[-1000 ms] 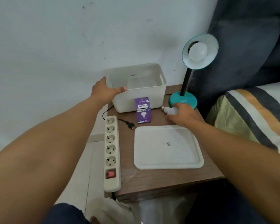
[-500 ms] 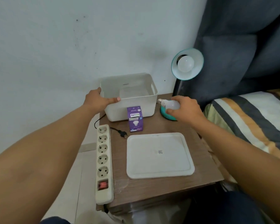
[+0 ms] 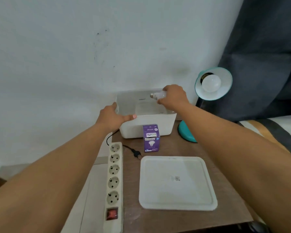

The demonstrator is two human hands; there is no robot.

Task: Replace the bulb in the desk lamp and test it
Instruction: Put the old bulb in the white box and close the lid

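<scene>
My right hand (image 3: pixel 174 97) holds a white bulb (image 3: pixel 159 95) over the open white bin (image 3: pixel 148 126), with the bulb's metal screw base pointing left. My left hand (image 3: pixel 113 117) grips the bin's front left rim, thumb along the front edge. The teal desk lamp (image 3: pixel 213 83) stands at the right with another white bulb (image 3: pixel 211 83) in its shade, unlit. Its teal base (image 3: pixel 186 132) rests on the wooden table. The lamp's black plug (image 3: pixel 136 153) lies loose on the table beside the power strip (image 3: pixel 113 182).
A purple bulb box (image 3: pixel 151 138) stands in front of the bin. A white lid (image 3: pixel 176 182) lies flat on the table's front half. The power strip has a red switch at its near end. A striped bed (image 3: pixel 275 132) is on the right, a wall behind.
My right hand has lifted the bulb from beside the lamp's base and carried it left, over the bin. My left hand has stayed on the bin's rim.
</scene>
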